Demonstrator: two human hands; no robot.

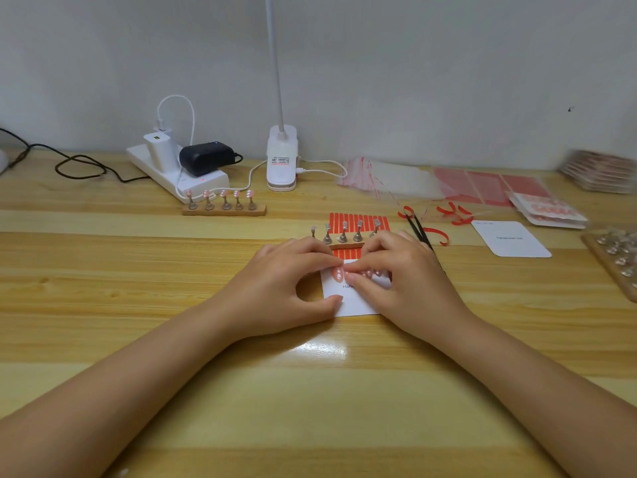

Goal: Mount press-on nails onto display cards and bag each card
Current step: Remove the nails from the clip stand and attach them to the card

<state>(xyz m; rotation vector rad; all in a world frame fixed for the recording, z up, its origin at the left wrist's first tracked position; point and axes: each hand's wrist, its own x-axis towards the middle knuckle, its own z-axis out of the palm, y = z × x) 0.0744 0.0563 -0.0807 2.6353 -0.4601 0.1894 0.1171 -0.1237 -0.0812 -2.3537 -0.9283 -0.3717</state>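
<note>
Presently, the display card [351,298] is pinned flat under the left hand [289,288], thumb on its edge; the right hand [403,281] presses a nail [339,274] down (light, brittle, judged best handled by its edges).

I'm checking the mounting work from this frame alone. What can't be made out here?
Head view:
- White display card: the nail row and printed word are partly covered by the right hand and left hand.
- Stacked packs at the far right: blurred.
- Wooden holder at the right edge: cut off.
</note>
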